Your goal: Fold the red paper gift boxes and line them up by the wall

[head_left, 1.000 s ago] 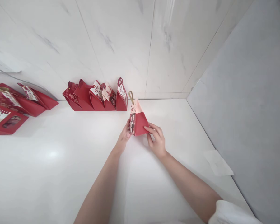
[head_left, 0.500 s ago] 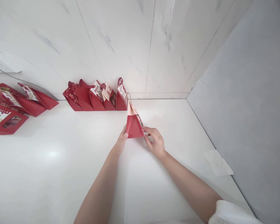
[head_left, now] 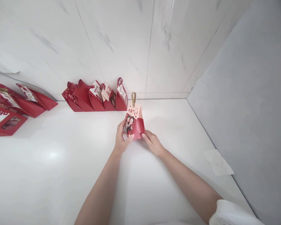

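Observation:
Between my two hands is a small red gift box [head_left: 138,125] with a pale pink top, a printed picture of figures on its front and a gold ribbon loop standing up. My left hand [head_left: 122,137] grips its left side, the thumb on the lower front. At the lower right edge, my right hand [head_left: 153,142] holds the box with thumb and fingers. Just behind and to the left, a row of similar red gift boxes [head_left: 97,104] stands along the wall, with tags and ribbon loops on top.
More red gift boxes [head_left: 9,123] are grouped at the far left, near a grey cable [head_left: 12,77]. A white paper sheet [head_left: 219,162] lies at the right edge of the white table [head_left: 61,184]. A marbled wall [head_left: 121,40] closes off the back.
The gift box has been turned between my hands, so its printed front and gold loop now show instead of its plain red side. My left thumb has moved onto its front.

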Tool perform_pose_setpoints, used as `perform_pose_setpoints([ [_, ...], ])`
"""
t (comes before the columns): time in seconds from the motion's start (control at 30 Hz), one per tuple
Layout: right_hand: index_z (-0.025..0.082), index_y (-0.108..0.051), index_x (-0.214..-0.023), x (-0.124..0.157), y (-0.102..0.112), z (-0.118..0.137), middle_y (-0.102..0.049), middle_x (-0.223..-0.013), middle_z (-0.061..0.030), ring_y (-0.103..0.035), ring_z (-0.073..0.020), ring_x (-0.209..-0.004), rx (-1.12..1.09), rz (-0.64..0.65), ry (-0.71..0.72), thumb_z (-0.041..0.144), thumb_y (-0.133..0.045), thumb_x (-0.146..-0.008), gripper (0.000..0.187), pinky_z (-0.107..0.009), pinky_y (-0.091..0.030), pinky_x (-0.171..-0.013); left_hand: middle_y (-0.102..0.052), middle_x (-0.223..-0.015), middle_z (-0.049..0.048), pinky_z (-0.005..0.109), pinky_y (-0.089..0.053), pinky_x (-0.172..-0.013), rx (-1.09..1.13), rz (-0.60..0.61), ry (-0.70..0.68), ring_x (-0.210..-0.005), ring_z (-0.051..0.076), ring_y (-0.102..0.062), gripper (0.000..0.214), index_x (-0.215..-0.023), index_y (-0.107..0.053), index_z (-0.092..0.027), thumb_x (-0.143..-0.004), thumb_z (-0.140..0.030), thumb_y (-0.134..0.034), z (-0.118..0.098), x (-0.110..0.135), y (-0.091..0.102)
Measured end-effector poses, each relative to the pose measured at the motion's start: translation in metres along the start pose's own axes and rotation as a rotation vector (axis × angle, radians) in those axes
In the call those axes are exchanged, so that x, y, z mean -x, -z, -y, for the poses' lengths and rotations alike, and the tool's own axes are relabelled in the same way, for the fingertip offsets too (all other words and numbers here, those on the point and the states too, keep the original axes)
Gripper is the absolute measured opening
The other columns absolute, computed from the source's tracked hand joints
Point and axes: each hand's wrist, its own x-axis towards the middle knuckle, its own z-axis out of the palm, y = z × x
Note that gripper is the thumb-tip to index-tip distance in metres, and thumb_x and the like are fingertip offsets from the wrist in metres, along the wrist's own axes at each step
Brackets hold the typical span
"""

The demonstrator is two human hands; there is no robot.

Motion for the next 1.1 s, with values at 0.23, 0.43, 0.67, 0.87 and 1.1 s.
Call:
perform_pose_setpoints([
  [0.23,0.028,-0.06,-0.129,-0.001,0.0,-0.008,-0.063,-0.132,-0.0025,-0.058,-0.0237,-0.121,-0.095,-0.061,-0.008,0.05,-0.036,-0.098,0.045,-0.04,-0.042,-0.106,-0.038,-0.144,0.0136,0.038,-0.053,-0.089,-0.102,-0.004,0.025,-0.135,0.035,-0.037,0.086,-0.151,-0.029,-0.028,-0.076,-0.04,-0.071,-0.001,-0.001,0.001],
  [0.43,0.028,-0.06,-0.13,-0.002,-0.001,-0.013,-0.067,-0.124,-0.0046,-0.061,-0.0238,-0.114,-0.053,-0.138,0.018,0.047,-0.039,-0.098,0.043,-0.039,-0.045,-0.102,-0.038,-0.144,0.0121,0.037,-0.053,-0.09,-0.095,-0.012,0.048,-0.135,0.034,-0.037,0.088,-0.15,-0.029,-0.03,-0.075,-0.037,-0.073,0.0,-0.001,0.0],
  [0.67,0.027,-0.061,-0.128,-0.003,0.0,-0.016,-0.069,-0.109,-0.0063,-0.064,-0.0219,-0.1,0.014,-0.181,0.05,0.043,-0.039,-0.099,0.041,-0.036,-0.048,-0.092,-0.037,-0.145,0.0125,0.036,-0.053,-0.091,-0.119,-0.01,0.049,-0.136,0.033,-0.036,0.089,-0.151,-0.026,-0.03,-0.075,-0.038,-0.073,0.001,-0.001,-0.001],
  [0.87,0.03,-0.055,-0.135,-0.002,0.001,-0.014,-0.064,-0.125,-0.0058,-0.06,-0.0221,-0.115,0.014,-0.161,0.052,0.043,-0.04,-0.099,0.042,-0.038,-0.046,-0.101,-0.031,-0.154,0.0117,0.04,-0.047,-0.101,0.024,0.012,0.116,-0.14,0.033,-0.034,0.085,-0.151,-0.028,-0.027,-0.078,-0.041,-0.07,0.002,-0.002,-0.001],
  [1.1,0.032,-0.011,-0.155,0.004,0.004,-0.007,-0.022,-0.161,-0.0031,-0.027,-0.0246,-0.146,0.067,0.031,0.074,0.047,-0.055,-0.091,0.078,-0.044,-0.034,-0.115,-0.059,-0.135,0.0118,0.046,-0.047,-0.102,0.679,0.003,0.487,-0.125,0.033,-0.054,0.064,-0.136,-0.052,-0.017,-0.089,-0.059,-0.044,-0.001,-0.003,0.001],
])
